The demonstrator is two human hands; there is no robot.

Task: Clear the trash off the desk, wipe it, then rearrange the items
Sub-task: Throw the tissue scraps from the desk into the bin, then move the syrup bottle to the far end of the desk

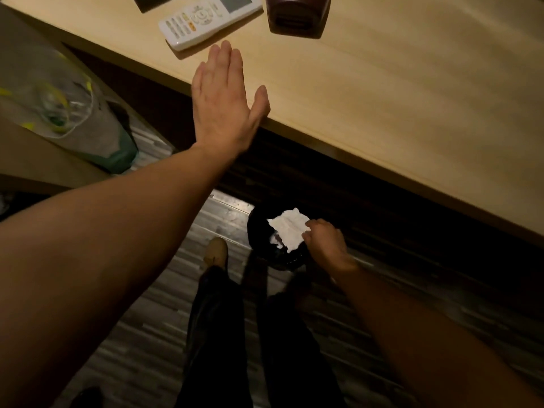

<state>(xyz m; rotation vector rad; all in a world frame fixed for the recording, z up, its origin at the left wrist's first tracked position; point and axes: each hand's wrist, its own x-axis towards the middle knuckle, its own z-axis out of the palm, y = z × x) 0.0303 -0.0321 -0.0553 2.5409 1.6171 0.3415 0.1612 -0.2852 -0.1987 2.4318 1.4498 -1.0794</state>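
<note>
Right hand (325,244) is pinching a crumpled white tissue (288,229) by its edge over a black bin (259,231); it looks light, soft, tearable. Left hand (225,101) is hovering spread.

The left arm is bare and stretched far out, going up and to the right. The left hand (225,98) is flat and wide open, with the back of the hand facing up. Its four fingers (226,58) are straight and pressed close together, and the thumb sticks out to the side. The right arm is bare too and reaches forward and down, lower than the left one. The right hand (325,241) is curled, with the back of it showing. Its fingertips (309,228) are pinched together on something white. Two legs in dark trousers stand below, and one foot in a light shoe points forward.
</note>
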